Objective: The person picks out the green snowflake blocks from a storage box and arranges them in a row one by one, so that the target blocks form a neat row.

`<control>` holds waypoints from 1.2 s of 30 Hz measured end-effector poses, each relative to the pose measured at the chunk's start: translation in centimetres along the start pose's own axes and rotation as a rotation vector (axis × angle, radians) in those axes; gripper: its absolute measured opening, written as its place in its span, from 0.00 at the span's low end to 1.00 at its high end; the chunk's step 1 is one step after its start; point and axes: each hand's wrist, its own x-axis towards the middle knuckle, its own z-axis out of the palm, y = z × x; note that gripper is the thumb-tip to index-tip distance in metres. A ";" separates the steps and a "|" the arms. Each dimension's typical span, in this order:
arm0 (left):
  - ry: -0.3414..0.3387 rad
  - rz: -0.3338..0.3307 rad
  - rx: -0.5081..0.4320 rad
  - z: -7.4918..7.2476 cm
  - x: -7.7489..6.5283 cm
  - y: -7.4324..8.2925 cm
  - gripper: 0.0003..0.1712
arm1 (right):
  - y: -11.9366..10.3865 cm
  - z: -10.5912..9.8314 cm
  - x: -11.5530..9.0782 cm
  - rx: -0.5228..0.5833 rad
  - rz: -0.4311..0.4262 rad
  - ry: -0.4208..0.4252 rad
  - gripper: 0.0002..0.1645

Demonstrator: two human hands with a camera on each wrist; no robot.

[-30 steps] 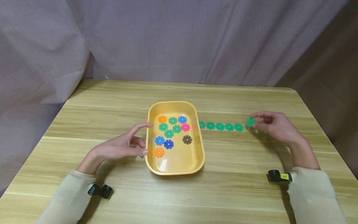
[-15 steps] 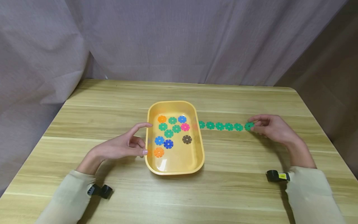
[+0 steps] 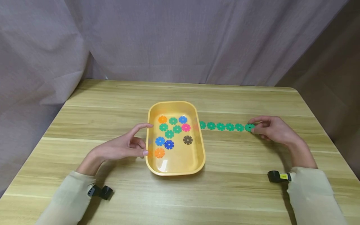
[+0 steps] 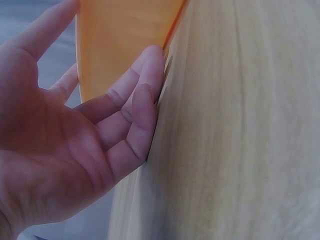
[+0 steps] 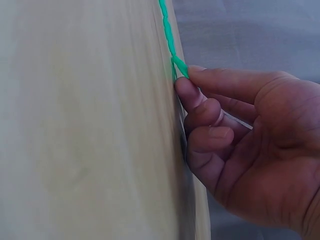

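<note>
Green notched disc [image 3: 248,127] is sitting pinched in right hand [image 3: 274,128], well inside the woodgrain table edge [image 3: 316,125]; left hand [image 3: 119,148] is touching the rounded tray rim [image 3: 175,173], thumb-forefinger gap wide.

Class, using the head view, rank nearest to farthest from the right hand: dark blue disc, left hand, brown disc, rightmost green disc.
1. Rightmost green disc, pinched by the right hand.
2. Brown disc, right side of the tray.
3. Dark blue disc, left of the brown disc.
4. Left hand, at the tray's left edge.
</note>
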 end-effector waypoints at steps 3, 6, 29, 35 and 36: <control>-0.001 0.001 0.001 0.0 0.0 0.1 0.52 | 0.1 0.0 -0.1 -0.007 0.000 -0.004 0.28; 0.000 -0.001 0.003 0.0 0.0 0.1 0.52 | 0.2 -0.1 -0.1 -0.010 0.006 -0.009 0.28; 0.006 -0.008 0.010 -0.1 0.0 0.1 0.52 | 0.0 -0.1 -0.1 -0.008 -0.003 -0.012 0.27; 0.004 -0.006 0.009 0.0 0.0 0.1 0.52 | -0.6 -0.2 -0.3 -0.012 0.000 0.020 0.27; 0.003 -0.006 0.008 0.0 0.0 0.1 0.52 | -0.8 -0.2 -0.5 -0.015 0.001 0.034 0.27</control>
